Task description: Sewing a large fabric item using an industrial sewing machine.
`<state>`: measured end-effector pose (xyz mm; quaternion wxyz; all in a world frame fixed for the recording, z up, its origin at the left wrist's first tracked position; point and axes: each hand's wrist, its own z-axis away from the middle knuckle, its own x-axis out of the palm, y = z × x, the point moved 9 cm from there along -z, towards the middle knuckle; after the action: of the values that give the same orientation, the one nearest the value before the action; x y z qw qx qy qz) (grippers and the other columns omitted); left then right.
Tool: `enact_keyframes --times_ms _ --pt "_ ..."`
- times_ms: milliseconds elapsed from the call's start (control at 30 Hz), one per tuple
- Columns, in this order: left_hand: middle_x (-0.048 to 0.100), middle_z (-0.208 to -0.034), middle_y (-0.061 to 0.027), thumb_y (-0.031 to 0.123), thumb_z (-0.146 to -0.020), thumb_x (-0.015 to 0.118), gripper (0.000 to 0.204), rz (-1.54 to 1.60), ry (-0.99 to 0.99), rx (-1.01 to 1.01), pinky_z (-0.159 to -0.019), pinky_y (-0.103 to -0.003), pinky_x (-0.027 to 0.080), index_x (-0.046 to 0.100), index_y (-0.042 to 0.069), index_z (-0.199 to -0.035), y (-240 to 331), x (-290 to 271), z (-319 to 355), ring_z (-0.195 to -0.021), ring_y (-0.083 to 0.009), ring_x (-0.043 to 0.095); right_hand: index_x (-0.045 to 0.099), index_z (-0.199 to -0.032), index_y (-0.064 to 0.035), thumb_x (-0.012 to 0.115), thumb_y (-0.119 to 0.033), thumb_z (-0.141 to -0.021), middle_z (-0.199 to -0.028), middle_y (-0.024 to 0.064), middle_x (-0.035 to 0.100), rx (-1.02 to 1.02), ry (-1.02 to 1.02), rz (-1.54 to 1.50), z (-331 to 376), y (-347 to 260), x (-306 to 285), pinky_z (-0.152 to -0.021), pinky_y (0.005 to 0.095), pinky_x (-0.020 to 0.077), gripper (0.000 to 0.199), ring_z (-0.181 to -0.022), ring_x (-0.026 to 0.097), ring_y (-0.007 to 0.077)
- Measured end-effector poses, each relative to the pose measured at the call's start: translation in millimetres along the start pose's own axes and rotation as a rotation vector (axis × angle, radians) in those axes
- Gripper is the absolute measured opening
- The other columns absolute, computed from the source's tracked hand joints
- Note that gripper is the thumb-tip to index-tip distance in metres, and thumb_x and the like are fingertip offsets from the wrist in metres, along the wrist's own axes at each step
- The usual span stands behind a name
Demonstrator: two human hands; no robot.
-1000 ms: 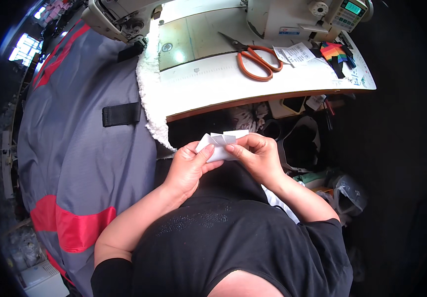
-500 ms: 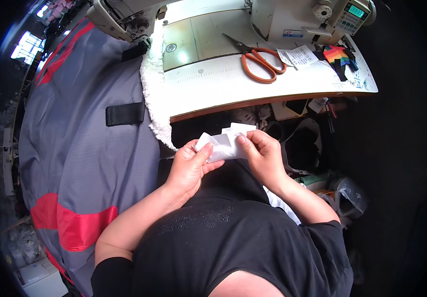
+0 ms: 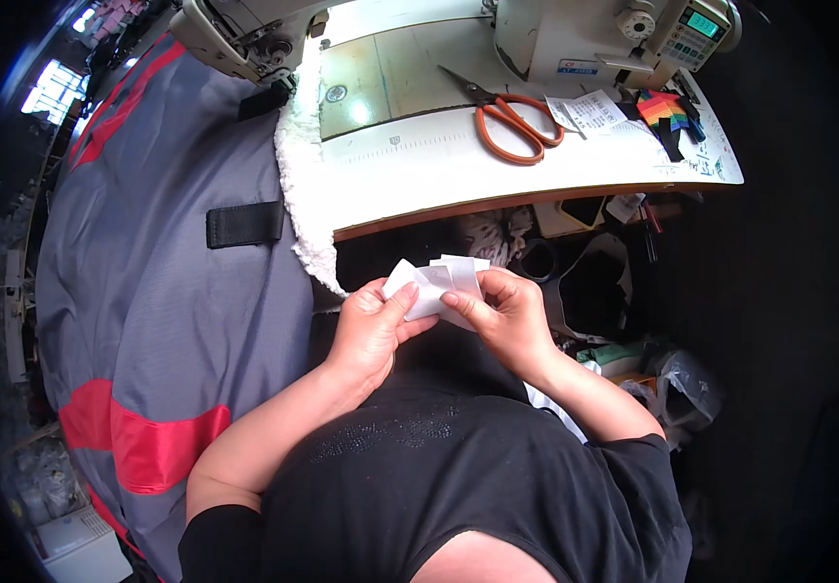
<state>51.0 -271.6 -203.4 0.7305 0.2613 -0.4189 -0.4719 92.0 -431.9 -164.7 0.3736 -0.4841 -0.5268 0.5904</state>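
Note:
Several small white labels (image 3: 429, 285) are held between my two hands, above my lap and just short of the table's front edge. My left hand (image 3: 369, 325) pinches their left end between thumb and fingers. On the right end, my right hand (image 3: 505, 316) is closed, its thumb pressing on the front label. The pieces overlap and fan out a little at the top; what is on their faces is too faint to tell. To the left of my hands hangs a large grey cloth piece (image 3: 176, 282) with red bands, a black strap and a white fleece edge (image 3: 305, 194).
A sewing machine (image 3: 575, 44) stands on the white table (image 3: 419, 180). Orange-handled scissors (image 3: 512, 126) lie there beside a printed white label (image 3: 594, 114) and a rainbow-coloured piece (image 3: 662, 109). Below the table at right are a plastic bag (image 3: 686, 384) and other clutter.
My right hand has moved slightly left and down, its thumb sliding inward over the labels. The left hand keeps its grip in the same place.

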Motion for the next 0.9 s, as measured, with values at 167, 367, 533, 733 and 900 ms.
enact_keyframes --times_ms 167,367,533,733,900 --pt "0.066 -0.114 -0.0105 0.016 -0.101 0.056 0.024 0.006 -0.005 -0.022 -0.086 -0.037 0.059 0.057 0.001 -0.119 -1 1 0 -0.102 -0.0201 0.067 0.068 -0.086 0.0036 0.071 -0.014 -0.090 -0.069 0.0074 0.063 0.120 0.026 -0.082 -3 19 3 -0.057 0.0270 0.0450 0.019 -0.064 0.053 0.0083" --pt "0.066 -0.112 -0.0112 0.015 -0.100 0.056 0.023 -0.015 0.041 0.000 -0.085 -0.037 0.059 0.058 0.000 -0.118 1 -1 -1 -0.100 -0.0213 0.068 0.069 -0.094 0.0023 0.066 -0.016 -0.094 -0.077 0.0009 0.068 0.128 0.042 -0.080 0 39 -3 -0.062 0.0235 0.0455 0.018 -0.072 0.055 0.0040" --pt "0.069 -0.105 -0.0119 0.019 -0.096 0.064 0.023 -0.054 0.094 -0.025 -0.076 -0.033 0.061 0.059 0.004 -0.113 0 -11 -1 -0.095 -0.0215 0.069 0.067 -0.091 0.0020 0.065 -0.014 -0.092 -0.071 0.0061 0.065 0.212 0.183 0.206 -34 106 -64 -0.057 0.0280 0.0447 0.016 -0.063 0.055 0.0074" --pt "0.066 -0.110 -0.0138 0.017 -0.097 0.062 0.025 -0.058 0.109 -0.045 -0.076 -0.033 0.062 0.056 0.003 -0.117 -6 -18 0 -0.095 -0.0231 0.069 0.068 -0.106 -0.0046 0.056 -0.021 -0.093 -0.090 0.0166 0.070 0.164 0.302 1.235 -114 152 -194 -0.075 0.0438 0.0540 0.024 -0.084 0.068 0.0358" --pt "0.066 -0.109 -0.0152 0.014 -0.098 0.060 0.022 -0.050 0.100 -0.028 -0.077 -0.034 0.061 0.054 0.002 -0.115 -5 -12 -4 -0.095 -0.0236 0.069 0.062 -0.124 -0.0068 0.051 -0.026 -0.095 -0.125 0.0185 0.061 -0.405 0.596 0.895 -141 137 -231 -0.101 0.0446 0.0427 0.037 -0.120 0.055 0.0357"
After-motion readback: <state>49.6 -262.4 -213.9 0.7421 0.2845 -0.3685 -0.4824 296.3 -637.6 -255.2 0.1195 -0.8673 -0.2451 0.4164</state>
